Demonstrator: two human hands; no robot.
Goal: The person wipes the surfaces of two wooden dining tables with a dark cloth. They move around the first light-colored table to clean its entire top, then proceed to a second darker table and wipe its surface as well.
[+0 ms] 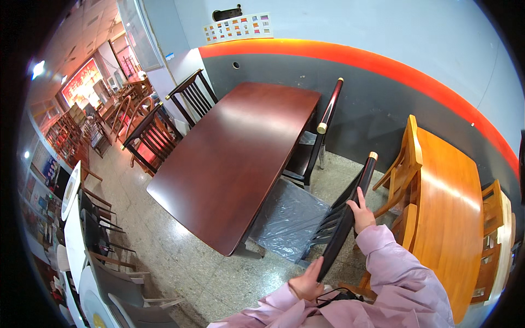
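A dark wooden dining chair [344, 217] with a slatted back, its seat wrapped in clear plastic, stands at the near right side of a reddish-brown wooden table [229, 156]. Both my hands are on its top rail: my left hand [307, 283] holds the nearer, lower end, and my right hand [361, 211] grips it below the gold-capped far end. The seat's front edge lies close to the table's edge. Beyond it, a second dark chair [313, 151] is tucked at the same side. Two more dark chairs [147, 137] stand along the table's opposite side.
An orange-toned wooden table [447, 197] with matching chairs [400, 164] stands close on my right. A grey wall [262, 69] with an orange stripe runs behind. Grey chairs [119, 283] and white tables [76, 238] line the left, with more furniture farther back.
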